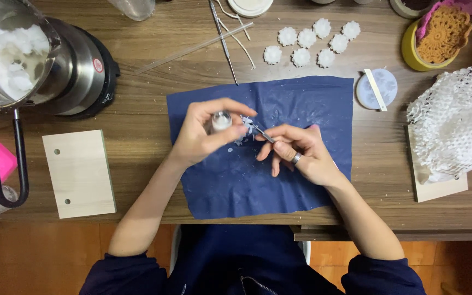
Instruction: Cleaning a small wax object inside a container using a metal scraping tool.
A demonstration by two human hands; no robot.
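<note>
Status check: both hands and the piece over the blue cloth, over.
Left hand gripping small white piece. Right hand holding thin metal tool against it. Both over blue cloth; nothing between them.

Wood table [154,82] w/ blue cloth [301,104], board [80,172] — seven white flowers [310,42], maybe wax.
</note>
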